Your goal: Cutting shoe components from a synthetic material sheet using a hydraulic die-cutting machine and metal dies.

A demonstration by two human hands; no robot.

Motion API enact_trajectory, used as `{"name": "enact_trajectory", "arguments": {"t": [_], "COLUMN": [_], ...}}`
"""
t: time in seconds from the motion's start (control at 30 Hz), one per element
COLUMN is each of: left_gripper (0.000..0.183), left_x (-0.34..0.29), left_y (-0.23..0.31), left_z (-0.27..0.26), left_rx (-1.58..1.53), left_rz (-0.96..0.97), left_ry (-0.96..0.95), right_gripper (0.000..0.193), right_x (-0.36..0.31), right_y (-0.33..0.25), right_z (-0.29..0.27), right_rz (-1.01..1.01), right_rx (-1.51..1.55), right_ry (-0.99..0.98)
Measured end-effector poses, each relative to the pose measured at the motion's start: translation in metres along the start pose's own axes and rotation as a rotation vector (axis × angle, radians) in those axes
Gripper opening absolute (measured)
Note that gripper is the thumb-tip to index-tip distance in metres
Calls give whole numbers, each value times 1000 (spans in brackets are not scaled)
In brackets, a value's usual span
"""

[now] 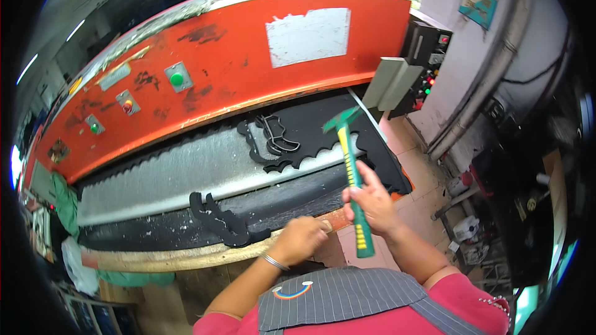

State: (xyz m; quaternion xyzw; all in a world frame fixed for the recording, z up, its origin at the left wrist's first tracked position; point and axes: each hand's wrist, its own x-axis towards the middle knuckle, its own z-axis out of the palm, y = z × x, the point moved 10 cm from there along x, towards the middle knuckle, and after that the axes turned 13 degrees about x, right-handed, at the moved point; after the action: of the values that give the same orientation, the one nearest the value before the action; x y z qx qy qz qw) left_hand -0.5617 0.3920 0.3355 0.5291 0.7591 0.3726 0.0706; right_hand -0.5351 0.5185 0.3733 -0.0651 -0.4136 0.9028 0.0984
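My right hand (374, 201) is closed round the handle of a hammer (349, 164) with a green-and-yellow grip and a green head. The hammer stands nearly upright, its head over the black sheet. Closed by the wooden front edge, my left hand (299, 240) has curled fingers; what they hold, if anything, is hidden. Beyond the hands, a thin dark metal cutting die (280, 142) lies on a black foam sheet (320, 127) with a scalloped edge. A branching black foam offcut (225, 223) rests near the front edge, left of my left hand.
Behind the grey bed (155, 180) rises a large orange machine beam (230, 43) with green and red buttons. A dark control box (428, 56) with lit buttons stands at the right. The wooden edge (180, 259) runs along the front. Pipes climb the right wall.
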Motion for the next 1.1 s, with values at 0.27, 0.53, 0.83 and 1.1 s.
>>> {"name": "enact_trajectory", "arguments": {"t": [0.27, 0.53, 0.83, 1.1], "left_gripper": [29, 30, 39, 40], "left_x": [-51, -54, -50, -60], "left_y": [-96, -114, -102, -112], "left_z": [7, 34, 24, 41], "left_rx": [-26, -399, -334, -376], "left_rz": [-377, -463, -352, -374], "left_ry": [-148, -251, -272, -517], "right_gripper": [42, 24, 28, 25], "right_x": [-15, 26, 66, 98], "right_y": [-106, 18, -7, 29], "right_z": [48, -96, -47, -51], "right_rz": [-924, 251, -346, 99], "right_rx": [-306, -1081, -721, -873], "right_ry": [-497, 173, -80, 86]}}
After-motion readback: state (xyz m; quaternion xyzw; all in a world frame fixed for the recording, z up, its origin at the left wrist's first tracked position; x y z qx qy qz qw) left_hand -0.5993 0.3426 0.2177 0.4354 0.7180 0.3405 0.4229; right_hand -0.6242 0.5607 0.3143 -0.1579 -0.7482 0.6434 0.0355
